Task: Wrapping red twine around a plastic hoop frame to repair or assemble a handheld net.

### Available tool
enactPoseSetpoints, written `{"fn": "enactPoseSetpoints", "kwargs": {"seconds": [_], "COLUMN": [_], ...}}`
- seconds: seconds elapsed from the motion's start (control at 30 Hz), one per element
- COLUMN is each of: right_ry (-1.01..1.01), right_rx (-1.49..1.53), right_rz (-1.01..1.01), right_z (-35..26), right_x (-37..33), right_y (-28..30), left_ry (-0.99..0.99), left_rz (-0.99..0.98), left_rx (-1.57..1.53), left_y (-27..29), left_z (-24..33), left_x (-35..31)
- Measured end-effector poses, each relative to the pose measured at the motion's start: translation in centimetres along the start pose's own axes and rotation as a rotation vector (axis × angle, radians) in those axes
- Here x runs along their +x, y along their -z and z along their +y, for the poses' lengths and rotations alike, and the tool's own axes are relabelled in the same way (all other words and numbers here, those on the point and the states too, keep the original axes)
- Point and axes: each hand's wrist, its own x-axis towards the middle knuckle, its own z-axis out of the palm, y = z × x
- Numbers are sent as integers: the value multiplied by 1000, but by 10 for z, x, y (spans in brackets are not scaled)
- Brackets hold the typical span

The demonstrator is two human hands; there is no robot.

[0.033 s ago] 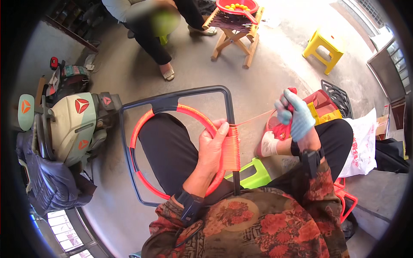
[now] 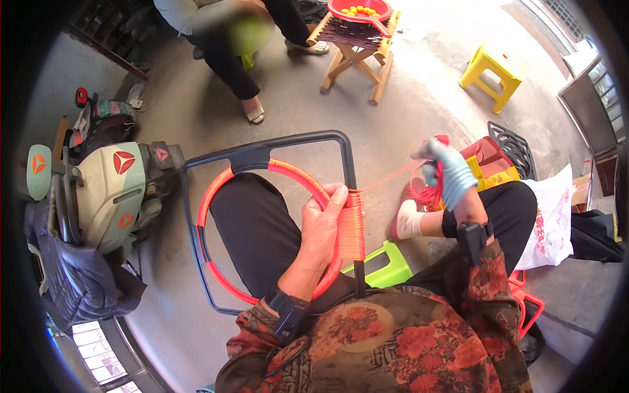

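Red basin (image 2: 345, 18) of yellow fruit (image 2: 360, 11), corded frame (image 2: 352, 229)

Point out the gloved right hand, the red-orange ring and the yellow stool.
Gloved right hand (image 2: 453, 173): head view, back of the glove.
Red-orange ring (image 2: 211, 194): head view, upper left arc.
Yellow stool (image 2: 489, 65): head view, side panel below the seat.

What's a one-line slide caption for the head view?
Left hand grips a black frame at its orange wrap; gloved right hand holds red cord.
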Motion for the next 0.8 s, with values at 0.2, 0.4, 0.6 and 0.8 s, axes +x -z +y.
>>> {"fn": "enactPoseSetpoints", "kwargs": {"seconds": [0.2, 0.4, 0.6, 0.8], "right_ry": [81, -37, 21, -335], "right_rx": [-455, -516, -620, -446], "right_rz": [-197, -362, -392, -355], "right_z": [28, 42, 46, 42], "right_x": [-19, -26, -35, -42], "right_y": [-59, -73, -70, -55], "left_ry": [-20, -14, -5, -26], "left_rz": [34, 48, 86, 88], "left_rx": [39, 57, 90, 178], "left_y": [5, 2, 10, 6], "left_z": [-2, -3, -12, -14], "left_x": [0, 4, -3, 0]}}
